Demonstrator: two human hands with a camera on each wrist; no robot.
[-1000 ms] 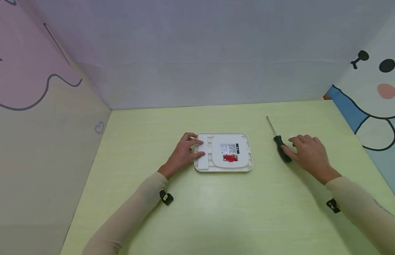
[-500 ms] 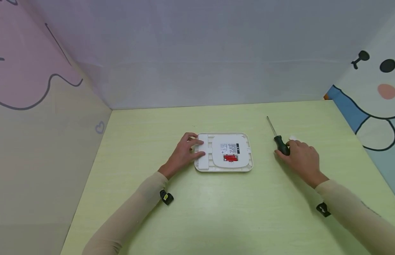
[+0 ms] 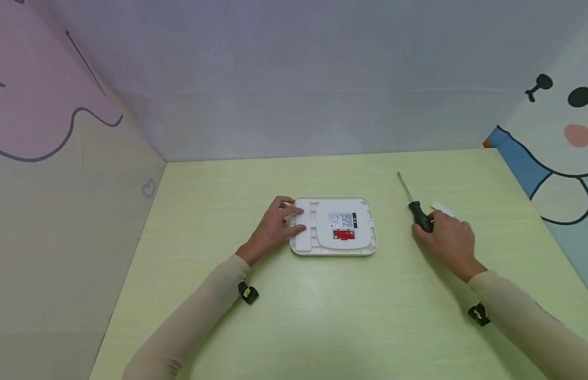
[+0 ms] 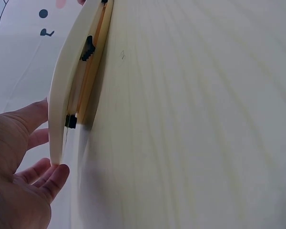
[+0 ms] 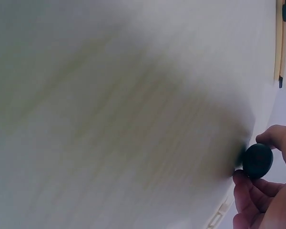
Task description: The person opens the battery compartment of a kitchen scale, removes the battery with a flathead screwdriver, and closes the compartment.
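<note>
A flat white plastic device (image 3: 365,221) with rounded corners lies on the table, its labelled face up and a small recess showing red inside. My left hand (image 3: 273,228) grips its left end, with thumb and fingertips on the white strip along that end. Seen from the left wrist, the hand (image 4: 26,171) holds the edge of the device (image 4: 59,90). To the right lies a screwdriver (image 3: 419,216) with a dark green handle, its shaft pointing away. My right hand (image 3: 448,237) pinches the handle; in the right wrist view, the handle's round end (image 5: 257,161) sits between thumb and fingers.
Just beyond the right hand lies a small white piece (image 3: 442,208), partly hidden by the fingers. The pale green tabletop (image 3: 322,316) meets a plain wall (image 3: 313,105) at the back and printed walls on both sides.
My right hand has come left and lowered onto the screwdriver handle, taking hold of it. More of the small white piece shows now. The left hand stays on the device.
</note>
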